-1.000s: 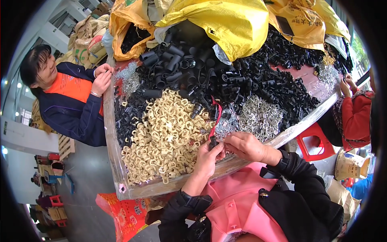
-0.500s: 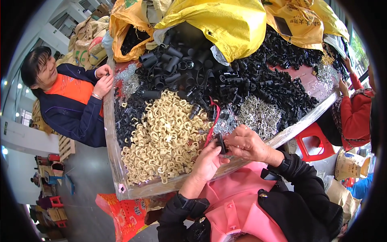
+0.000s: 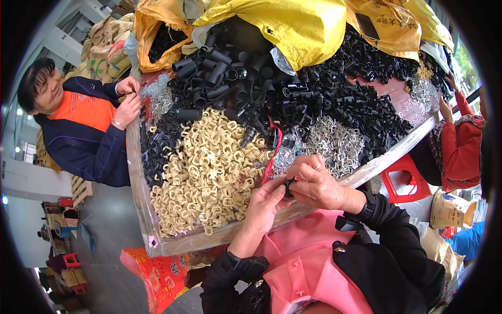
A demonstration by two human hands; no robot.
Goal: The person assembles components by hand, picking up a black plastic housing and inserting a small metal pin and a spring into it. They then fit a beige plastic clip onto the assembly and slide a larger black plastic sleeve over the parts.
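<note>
Between my two hands is a small black plastic part (image 3: 288, 189), mostly covered by fingers, held above the table's near edge. My left hand (image 3: 265, 203) pinches it between thumb and fingers. My right hand (image 3: 317, 184), with a ring on one finger, closes on the same part from the other side. Just beyond lie a pile of small clear or silvery pieces (image 3: 286, 157) and a red strip (image 3: 273, 146). To the left spreads a large heap of cream plastic clips (image 3: 209, 172); to the right is a heap of silver metal rings (image 3: 334, 146).
The wooden table rim (image 3: 204, 240) runs in front of me. Black plastic parts (image 3: 340, 104) cover the far side, beneath yellow sacks (image 3: 293, 31). A person in an orange top (image 3: 83, 112) works at the left, another in red sleeves (image 3: 461, 157) at the right, near a red stool (image 3: 400, 180).
The black part has turned and is now more covered by my fingers; my hands have drawn closer around it. The view has shifted slightly, and the left co-worker's hands have moved.
</note>
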